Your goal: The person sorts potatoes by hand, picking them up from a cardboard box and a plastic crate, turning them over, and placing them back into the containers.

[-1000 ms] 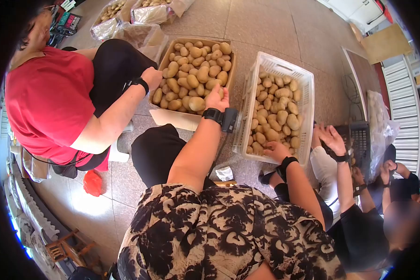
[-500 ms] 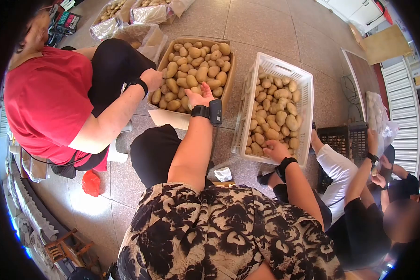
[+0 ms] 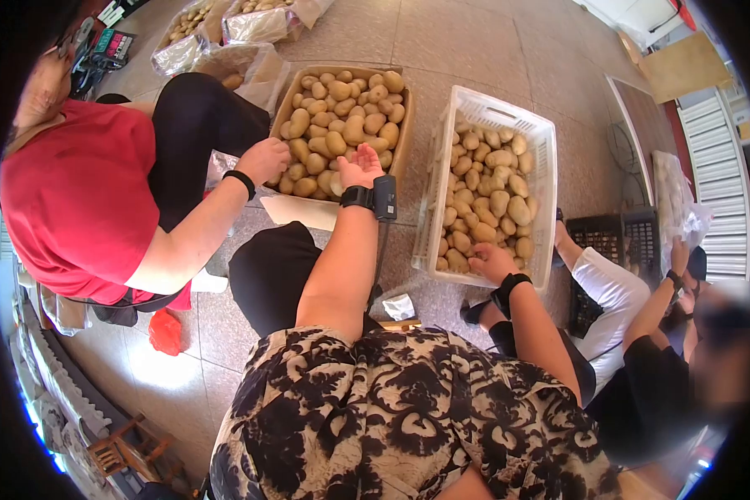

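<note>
My left hand (image 3: 361, 169) is over the near side of a cardboard box (image 3: 407, 133) heaped with potatoes (image 3: 339, 108). Its palm is turned up, its fingers are stretched out, and potatoes lie right beside the thumb. My right hand (image 3: 493, 262) rests at the near end of a white plastic crate (image 3: 543, 167), its loosely bent fingers touching the potatoes (image 3: 498, 202) inside. No potato shows within that hand, though the undersides of its fingers are hidden. A black wristband is on each wrist; the left one carries a small dark device (image 3: 384, 198).
To the left, a co-worker in a red shirt (image 3: 75, 192) has a hand (image 3: 264, 160) at the box's left edge. Another person in black (image 3: 642, 408) sits to the right by a dark crate (image 3: 596, 237). More potato boxes (image 3: 190, 25) stand behind; a red bag (image 3: 168, 332) lies on the floor.
My left hand's fingers have shifted slightly, and my right hand stays at the crate. The co-worker's hand has moved a little left and down. The view has shifted slightly.
</note>
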{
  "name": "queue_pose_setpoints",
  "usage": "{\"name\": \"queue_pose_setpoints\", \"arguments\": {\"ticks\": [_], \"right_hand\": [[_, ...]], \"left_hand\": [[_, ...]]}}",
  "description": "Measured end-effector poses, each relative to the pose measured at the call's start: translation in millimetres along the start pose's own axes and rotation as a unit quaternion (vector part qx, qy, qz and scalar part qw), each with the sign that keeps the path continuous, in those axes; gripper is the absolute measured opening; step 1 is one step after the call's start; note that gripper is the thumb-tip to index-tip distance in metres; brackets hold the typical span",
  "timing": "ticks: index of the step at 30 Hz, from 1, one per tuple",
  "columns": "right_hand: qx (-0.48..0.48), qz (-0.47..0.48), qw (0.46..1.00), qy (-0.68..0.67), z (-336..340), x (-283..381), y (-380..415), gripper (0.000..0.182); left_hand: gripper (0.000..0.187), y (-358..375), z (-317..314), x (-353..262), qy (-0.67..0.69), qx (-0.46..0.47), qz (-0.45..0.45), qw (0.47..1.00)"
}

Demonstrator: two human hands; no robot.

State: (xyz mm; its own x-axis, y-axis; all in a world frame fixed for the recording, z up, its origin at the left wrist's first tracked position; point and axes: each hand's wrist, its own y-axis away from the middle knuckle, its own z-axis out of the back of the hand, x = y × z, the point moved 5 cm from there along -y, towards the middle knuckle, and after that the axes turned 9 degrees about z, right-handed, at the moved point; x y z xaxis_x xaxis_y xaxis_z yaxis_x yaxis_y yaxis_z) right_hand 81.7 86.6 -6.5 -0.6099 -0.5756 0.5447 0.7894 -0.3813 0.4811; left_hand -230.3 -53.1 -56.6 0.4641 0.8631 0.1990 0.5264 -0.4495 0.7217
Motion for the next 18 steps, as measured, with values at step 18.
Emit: {"name": "queue_pose_setpoints", "arguments": {"ticks": [18], "right_hand": [[-0.135, -0.016, 0.990, 0.028, 42, 5, -10, 0.036]], "left_hand": [[0.035, 57, 70, 135, -0.321, -0.026, 0.314, 0.893]]}}
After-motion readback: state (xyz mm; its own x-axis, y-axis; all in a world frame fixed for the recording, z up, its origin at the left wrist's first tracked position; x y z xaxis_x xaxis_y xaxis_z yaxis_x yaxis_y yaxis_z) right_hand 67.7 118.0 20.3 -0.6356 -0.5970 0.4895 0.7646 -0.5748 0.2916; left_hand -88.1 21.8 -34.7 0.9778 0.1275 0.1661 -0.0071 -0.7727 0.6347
